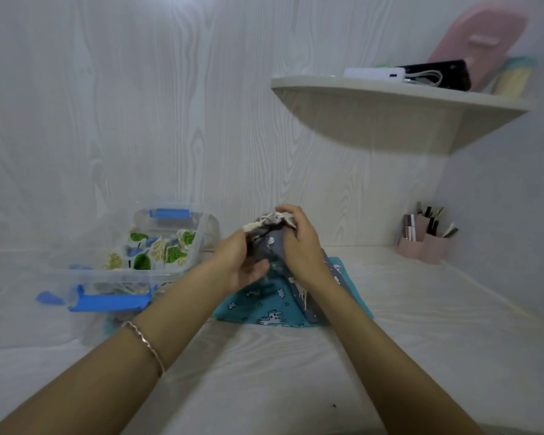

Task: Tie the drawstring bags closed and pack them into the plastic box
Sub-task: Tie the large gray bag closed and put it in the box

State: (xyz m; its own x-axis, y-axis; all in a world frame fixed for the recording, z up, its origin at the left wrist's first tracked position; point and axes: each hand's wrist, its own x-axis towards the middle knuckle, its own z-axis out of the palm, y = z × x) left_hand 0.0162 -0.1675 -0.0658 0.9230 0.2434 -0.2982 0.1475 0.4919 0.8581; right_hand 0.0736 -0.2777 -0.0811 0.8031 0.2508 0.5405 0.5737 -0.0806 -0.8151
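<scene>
Currently, both hands grip the grey drawstring bag (272,246), held upright over the teal bags (264,306) on the table (296,372). The right hand (299,243) curls round its gathered neck, and the left hand (242,262) clasps its side beside the cream cord (251,227). The plastic box (110,301) stands near, to the left, holding leaf-print bags (157,249).

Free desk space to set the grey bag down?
Bare desk between teal bag and pink organizer, plus the near strip. Crowded: plastic box with leaf-print bags at left; left hand and right hand grip grey bag centre.
</scene>
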